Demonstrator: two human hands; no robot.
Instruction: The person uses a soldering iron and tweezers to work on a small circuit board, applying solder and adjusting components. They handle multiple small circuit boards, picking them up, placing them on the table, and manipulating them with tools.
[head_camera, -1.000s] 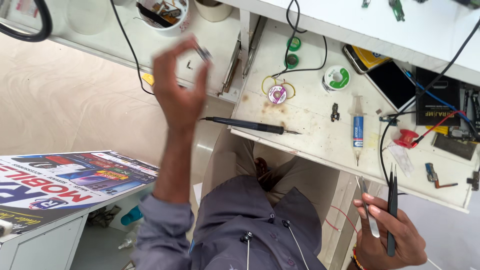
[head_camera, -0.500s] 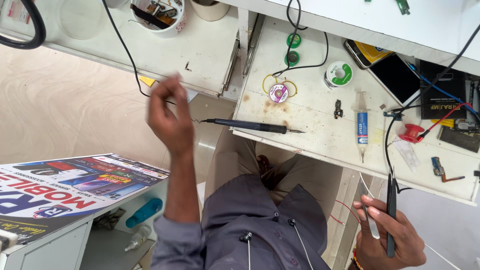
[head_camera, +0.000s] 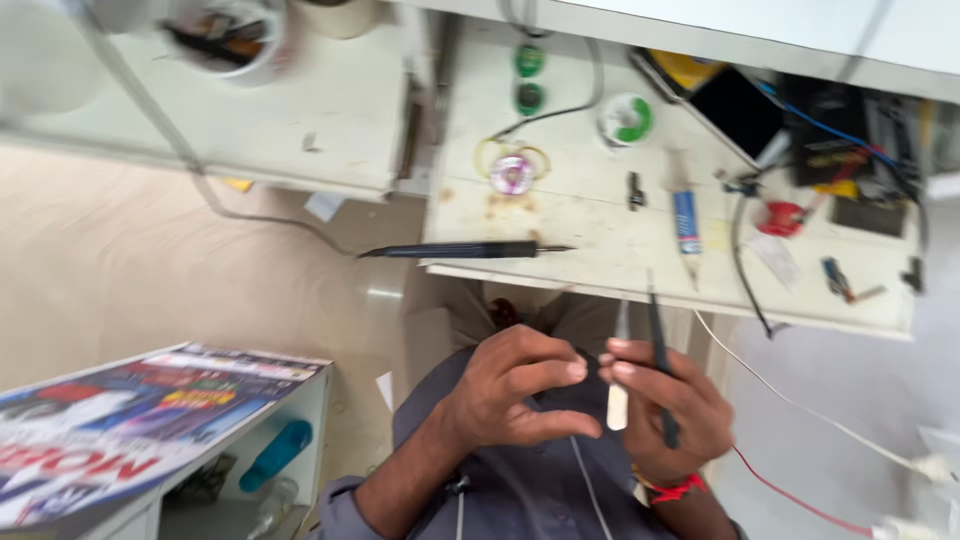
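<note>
Two hands meet in front of the person's chest, below the bench (head_camera: 600, 265) edge. Right hand (head_camera: 670, 410): grip closed on black tweezers (head_camera: 660, 370) and a pale, flat tool (head_camera: 618, 385), both pointing up toward the bench. Left hand (head_camera: 510, 390): fingers curled, grip narrow and holding nothing, just beside the tools. Soldering iron (head_camera: 465, 251) lies on the bench edge.

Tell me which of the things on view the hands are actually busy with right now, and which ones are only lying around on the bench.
In hand:
right hand holding black tweezers and a pale flat tool
left hand, fingers curled beside them, gripping nothing that shows

Lying about:
soldering iron at the workbench edge
blue-labelled syringe
green-centred reel
phone
red clip
</note>
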